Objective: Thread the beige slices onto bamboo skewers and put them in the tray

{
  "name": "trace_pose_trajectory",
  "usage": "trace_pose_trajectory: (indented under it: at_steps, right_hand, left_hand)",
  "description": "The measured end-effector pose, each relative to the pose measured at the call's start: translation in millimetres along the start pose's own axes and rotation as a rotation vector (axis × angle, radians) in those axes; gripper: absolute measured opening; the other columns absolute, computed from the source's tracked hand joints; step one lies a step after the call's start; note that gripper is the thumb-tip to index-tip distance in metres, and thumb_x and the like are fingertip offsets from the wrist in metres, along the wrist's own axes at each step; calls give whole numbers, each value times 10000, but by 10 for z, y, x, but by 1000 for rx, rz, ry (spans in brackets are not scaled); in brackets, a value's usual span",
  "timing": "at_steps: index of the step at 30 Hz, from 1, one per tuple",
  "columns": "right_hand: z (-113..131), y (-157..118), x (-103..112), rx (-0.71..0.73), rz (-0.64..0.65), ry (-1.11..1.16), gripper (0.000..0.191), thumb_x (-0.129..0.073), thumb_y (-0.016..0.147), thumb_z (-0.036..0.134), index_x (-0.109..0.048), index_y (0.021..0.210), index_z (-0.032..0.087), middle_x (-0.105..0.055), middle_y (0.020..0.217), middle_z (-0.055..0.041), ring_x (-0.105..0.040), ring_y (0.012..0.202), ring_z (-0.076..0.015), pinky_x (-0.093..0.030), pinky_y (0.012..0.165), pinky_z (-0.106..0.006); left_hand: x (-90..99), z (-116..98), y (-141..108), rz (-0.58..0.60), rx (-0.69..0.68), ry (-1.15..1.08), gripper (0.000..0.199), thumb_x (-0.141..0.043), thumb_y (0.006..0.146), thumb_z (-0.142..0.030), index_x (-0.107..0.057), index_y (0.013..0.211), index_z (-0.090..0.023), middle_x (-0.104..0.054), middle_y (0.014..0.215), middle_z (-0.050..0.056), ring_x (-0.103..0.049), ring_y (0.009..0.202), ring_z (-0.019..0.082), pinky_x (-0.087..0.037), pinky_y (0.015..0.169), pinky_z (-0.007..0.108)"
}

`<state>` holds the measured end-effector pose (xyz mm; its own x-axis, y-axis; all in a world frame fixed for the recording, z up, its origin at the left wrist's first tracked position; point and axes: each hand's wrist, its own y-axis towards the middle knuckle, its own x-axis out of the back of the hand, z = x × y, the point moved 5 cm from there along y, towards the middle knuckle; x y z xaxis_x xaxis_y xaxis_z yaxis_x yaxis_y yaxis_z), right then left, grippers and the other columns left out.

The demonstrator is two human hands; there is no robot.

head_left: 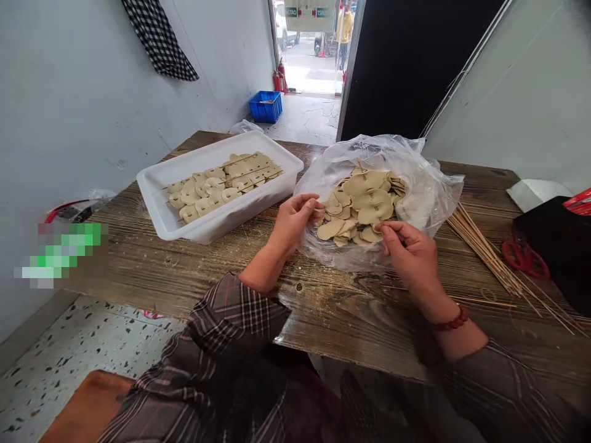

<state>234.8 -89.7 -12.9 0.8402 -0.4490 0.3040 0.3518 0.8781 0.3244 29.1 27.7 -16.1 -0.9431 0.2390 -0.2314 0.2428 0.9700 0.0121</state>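
Observation:
Beige flat round slices [330,229] lie heaped in an open clear plastic bag [420,191] on the wooden table. My right hand [410,249] pinches the near end of a thin skewer at the bag's front; two large slices [373,206] are threaded on it, above the heap. At the left edge of the heap is my left hand [295,218], fingers curled together by the slices; what they hold, if anything, is hidden. To the left, a white tray [217,227] contains skewered slices [203,194] lying in rows.
Loose bamboo skewers [484,252] lie right of the bag, near red-handled scissors [525,258] and a black box [549,227]. The wooden table [152,271] has its near edge before me. A blue crate [266,107] stands on the floor by the doorway.

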Motion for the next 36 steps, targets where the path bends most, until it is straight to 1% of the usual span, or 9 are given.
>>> trace_pose_trajectory:
  at_steps: [5, 8, 13, 16, 20, 23, 28, 32, 36]
  right_hand:
    - [-45, 44, 36, 9, -30, 30, 267, -566, 889, 394, -699, 898, 162, -511, 524, 34, -445, 493, -108, -346, 487, -241]
    - [-61, 55, 42, 14, -38, 24, 257, -566, 889, 376, -700, 893, 157, -503, 520, 38, -434, 491, -104, -332, 485, -241]
    - [-67, 52, 30, -8, -22, 11, 259, -569, 887, 374, -701, 906, 152, -514, 523, 36, -431, 488, -104, -323, 478, -240]
    - [-76, 53, 23, -8, -12, 24, 262, -574, 884, 386, -698, 900, 156, -512, 516, 37, -431, 483, -106, -328, 478, -242]
    - [-72, 57, 21, 2, -13, 18, 263, -574, 883, 389, -699, 878, 158, -509, 513, 36, -437, 485, -106, -335, 484, -244]
    - [-49, 49, 13, 2, -6, 18, 263, -572, 884, 387, -703, 887, 158, -500, 509, 41, -436, 480, -104, -332, 478, -240]
    - [-31, -6, -29, -19, 72, 64, 252, -583, 882, 382, -704, 901, 162, -510, 511, 44, -450, 480, -104, -347, 479, -235]
    - [-14, -48, -65, -10, 152, 20, 240, -592, 882, 374, -712, 899, 166, -512, 513, 45, -454, 482, -102, -353, 493, -237]
    - [-30, -23, -18, -36, 82, 59, 246, -598, 878, 378, -715, 910, 164, -508, 518, 43, -447, 484, -102, -339, 481, -236]
  left_hand:
    - [-116, -2, -17, 171, -257, 620, 143, -730, 682, -260, -696, 792, -176, -633, 770, 28, -539, 698, 142, -435, 713, 276]
    - [-184, 23, -50, 294, -360, 915, 247, -768, 618, -240, -700, 853, -197, -621, 881, 56, -551, 811, 196, -440, 803, 330]
    - [-195, 70, -57, 438, -406, 1099, 190, -676, 690, -187, -694, 879, -178, -634, 930, 94, -568, 897, 240, -433, 844, 358]
    - [-175, 73, -30, 441, -388, 1036, 116, -570, 780, -188, -685, 779, -184, -649, 859, 73, -575, 833, 204, -429, 807, 321]
    - [-84, 60, 35, 278, -263, 827, 118, -563, 768, -191, -660, 704, -172, -597, 675, 10, -513, 672, 142, -407, 693, 268]
    - [-8, 72, 68, 195, -92, 437, 105, -611, 746, -252, -635, 725, -151, -562, 642, -17, -478, 610, 101, -405, 612, 225]
    - [80, 87, 88, 97, 128, -157, 220, -725, 660, -263, -582, 776, -142, -621, 737, 5, -602, 669, 129, -532, 620, 267]
    - [162, 47, 127, 13, 126, -290, 233, -752, 651, -211, -603, 809, -127, -666, 812, 37, -647, 736, 144, -566, 641, 268]
    - [226, -18, 144, -34, 50, -249, 253, -744, 647, -155, -651, 880, -122, -693, 881, 48, -660, 781, 139, -572, 682, 255]
